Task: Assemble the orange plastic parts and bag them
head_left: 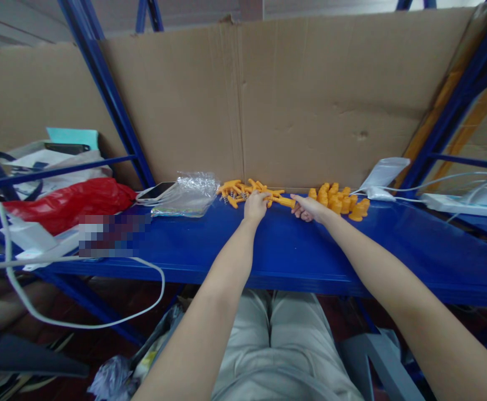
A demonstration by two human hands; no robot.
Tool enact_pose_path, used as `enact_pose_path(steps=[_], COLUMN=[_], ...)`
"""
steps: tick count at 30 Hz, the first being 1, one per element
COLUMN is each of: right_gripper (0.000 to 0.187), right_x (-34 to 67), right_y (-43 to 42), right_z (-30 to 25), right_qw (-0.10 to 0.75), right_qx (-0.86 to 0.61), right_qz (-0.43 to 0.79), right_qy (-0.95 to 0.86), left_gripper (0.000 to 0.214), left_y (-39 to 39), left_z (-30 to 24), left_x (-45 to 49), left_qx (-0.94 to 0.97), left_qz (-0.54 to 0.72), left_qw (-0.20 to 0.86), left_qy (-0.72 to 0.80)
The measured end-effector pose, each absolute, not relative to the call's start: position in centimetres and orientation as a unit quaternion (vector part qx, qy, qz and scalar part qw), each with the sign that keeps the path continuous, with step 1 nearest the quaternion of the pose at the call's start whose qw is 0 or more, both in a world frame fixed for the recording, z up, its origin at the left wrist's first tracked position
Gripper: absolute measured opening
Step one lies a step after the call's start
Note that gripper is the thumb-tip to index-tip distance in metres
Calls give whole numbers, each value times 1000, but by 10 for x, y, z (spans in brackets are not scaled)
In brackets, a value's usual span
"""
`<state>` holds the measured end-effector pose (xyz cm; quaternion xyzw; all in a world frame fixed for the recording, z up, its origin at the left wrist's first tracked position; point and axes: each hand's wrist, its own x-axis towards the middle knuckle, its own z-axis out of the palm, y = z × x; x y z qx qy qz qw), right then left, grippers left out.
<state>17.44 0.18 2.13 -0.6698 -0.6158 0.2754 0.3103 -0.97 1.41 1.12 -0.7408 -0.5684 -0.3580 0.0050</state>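
Two hands: left hand (255, 206), right hand (309, 209). One orange piece (283, 201) between them. Two orange heaps: left heap (237, 189), right heap (339, 201). One phone (157, 190), one clear bag (187, 196), one red bag (68, 203).

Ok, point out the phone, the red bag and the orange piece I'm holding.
phone (156, 191), head view, dark screen.
red bag (72, 203), head view, its middle.
orange piece (284, 201), head view, exposed shaft.

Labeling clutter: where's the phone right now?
Head view, left of centre on the blue shelf: the phone lies beside the clear plastic bag, left of the left hand.
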Motion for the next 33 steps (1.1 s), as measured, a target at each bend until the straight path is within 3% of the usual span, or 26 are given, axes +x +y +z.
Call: enact_pose_path(steps=[3,6,11,24,33], right_gripper=[49,33,34,28,16], right_x=[174,177,183,180,181], right_y=[1,2,5,5,2], right_z=[20,21,22,23,29], right_qw=[318,326,281,236,210], right_qx=[-655,-619,-577,-589,-645], right_qz=[278,206,83,46,3], right_qy=[-627,-684,-763,-772,-735], left_gripper=[32,32,33,34,61], left_y=[16,17,19,18,21], left_z=[10,10,9,9,0], left_x=[-11,-12,-13,-13,-3], left_qx=[-737,-733,-730,-734,-751], left_qz=[-355,-352,-353,-345,-401], left_qw=[3,2,3,3,-10], left_qy=[-575,-582,-586,-585,-524])
